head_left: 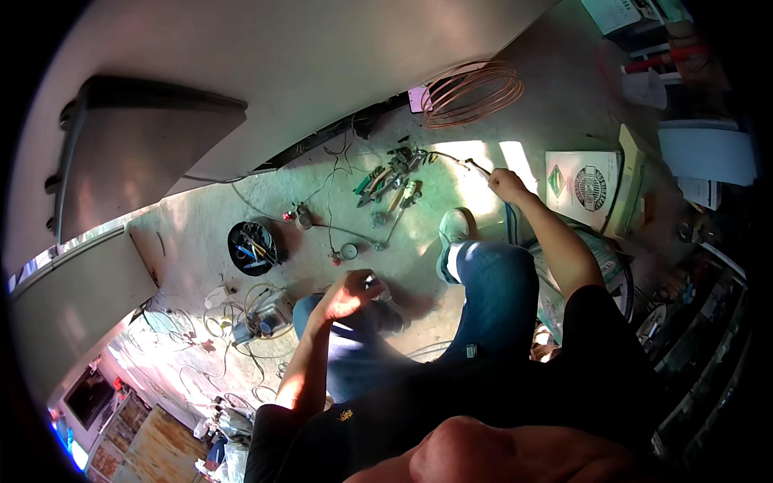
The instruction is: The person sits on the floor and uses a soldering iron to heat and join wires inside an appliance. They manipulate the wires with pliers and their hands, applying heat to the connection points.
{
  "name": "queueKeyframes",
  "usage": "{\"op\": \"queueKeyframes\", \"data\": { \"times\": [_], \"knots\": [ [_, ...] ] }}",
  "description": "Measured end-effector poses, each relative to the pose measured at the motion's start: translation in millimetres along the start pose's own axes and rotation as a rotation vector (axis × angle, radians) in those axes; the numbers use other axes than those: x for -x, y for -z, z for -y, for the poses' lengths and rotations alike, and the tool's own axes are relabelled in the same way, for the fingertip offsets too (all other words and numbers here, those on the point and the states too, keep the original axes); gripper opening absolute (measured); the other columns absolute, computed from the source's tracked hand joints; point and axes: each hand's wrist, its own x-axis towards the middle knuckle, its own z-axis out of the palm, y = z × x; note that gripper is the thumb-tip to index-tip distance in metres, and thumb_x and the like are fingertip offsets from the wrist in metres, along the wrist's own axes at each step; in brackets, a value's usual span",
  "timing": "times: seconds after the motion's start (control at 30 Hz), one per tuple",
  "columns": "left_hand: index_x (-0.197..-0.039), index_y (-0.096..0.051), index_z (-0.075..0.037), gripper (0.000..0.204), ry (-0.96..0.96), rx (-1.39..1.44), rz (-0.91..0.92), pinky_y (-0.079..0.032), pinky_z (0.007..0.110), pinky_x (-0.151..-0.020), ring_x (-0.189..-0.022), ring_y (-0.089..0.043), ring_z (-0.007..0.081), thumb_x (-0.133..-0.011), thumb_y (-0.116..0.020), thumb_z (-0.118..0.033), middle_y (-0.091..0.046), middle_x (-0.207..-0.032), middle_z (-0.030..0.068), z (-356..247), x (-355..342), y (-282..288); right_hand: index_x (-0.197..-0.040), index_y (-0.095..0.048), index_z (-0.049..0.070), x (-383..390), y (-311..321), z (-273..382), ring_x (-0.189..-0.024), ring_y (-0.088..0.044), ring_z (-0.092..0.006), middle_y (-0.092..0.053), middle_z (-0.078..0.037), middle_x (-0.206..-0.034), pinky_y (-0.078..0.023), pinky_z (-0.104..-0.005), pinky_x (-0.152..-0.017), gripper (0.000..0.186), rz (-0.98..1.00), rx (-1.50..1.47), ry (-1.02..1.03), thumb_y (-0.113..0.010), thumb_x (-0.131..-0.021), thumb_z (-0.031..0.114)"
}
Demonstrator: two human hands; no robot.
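Dark slender item (pixel 478 167) is gripped in the right hand (pixel 506 185), its left end near the heaped hand tools (pixel 392 183); a careless sideways swing could scatter them. Left hand (pixel 345 296) curls near the left knee (pixel 306 312); whether it holds anything cannot be told.

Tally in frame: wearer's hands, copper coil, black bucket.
Hands: 2 (left hand, right hand)
Copper coil: 1
Black bucket: 1
Total: 4
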Motion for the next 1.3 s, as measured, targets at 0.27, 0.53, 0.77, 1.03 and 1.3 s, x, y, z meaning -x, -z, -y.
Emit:
{"op": "queueKeyframes", "data": {
  "times": [0.27, 0.53, 0.77, 1.03, 1.3],
  "knots": [
    [-0.097, -0.061, 0.003, 0.024, 0.060, -0.043, -0.259, -0.048, 0.031, -0.070, -0.074, -0.056, 0.0145, -0.090, -0.065, -0.020, -0.063, -0.078, 0.0081, 105.1, -154.3, 52.6, -0.108, -0.056, -0.001, -140.3, -131.4, -111.0, -0.102, -0.063, -0.0389, -0.063, -0.022, -0.105, -0.051, -0.0453, -0.087, 0.039, -0.162, 0.282, 0.055, -0.070, -0.076, 0.017],
    [-0.101, -0.061, 0.002, 0.032, -0.133, -0.139, -0.342, -0.047, 0.032, -0.072, -0.076, -0.056, 0.0157, -0.090, -0.065, -0.028, -0.063, -0.082, 0.0087, 156.9, -206.5, 92.0, -0.107, -0.050, 0.001, -114.6, -126.5, -67.5, -0.100, -0.064, -0.0421, -0.065, -0.024, -0.105, -0.050, -0.0507, -0.085, 0.034, -0.138, 0.009, 0.004, -0.066, -0.081, 0.017],
    [-0.107, -0.056, 0.001, 0.034, -0.249, 0.093, -0.458, -0.047, 0.028, -0.072, -0.078, -0.057, 0.0145, -0.091, -0.063, -0.029, -0.064, -0.087, 0.0065, 148.7, -254.3, 94.7, -0.102, -0.047, 0.003, -27.7, -86.0, -28.4, -0.082, -0.061, -0.0295, -0.060, -0.017, -0.086, -0.047, -0.0384, -0.074, 0.022, -0.252, -0.277, 0.386, -0.061, -0.086, 0.009],
    [-0.101, -0.057, -0.002, 0.010, -0.304, 0.502, -0.397, -0.052, 0.027, -0.069, -0.075, -0.061, 0.0127, -0.098, -0.059, -0.012, -0.064, -0.088, 0.0046, 103.0, -284.7, 79.3, -0.121, -0.054, -0.002, 50.5, -18.8, 90.0, -0.064, -0.061, -0.0119, -0.059, -0.003, -0.084, -0.052, -0.0263, -0.062, 0.037, 0.324, -0.779, 0.299, -0.063, -0.097, 0.024],
    [-0.109, -0.058, -0.002, 0.015, -0.458, 0.688, -0.480, -0.043, 0.025, -0.066, -0.070, -0.050, 0.0078, -0.101, -0.055, -0.014, -0.055, -0.078, -0.0020, 86.6, -309.5, 87.1, -0.118, -0.060, -0.001, 54.9, -0.8, 120.8, -0.057, -0.057, -0.0110, -0.057, -0.002, -0.067, -0.047, -0.0255, -0.058, 0.029, 0.323, -0.996, 0.441, -0.054, -0.102, 0.023]
  ]
}}
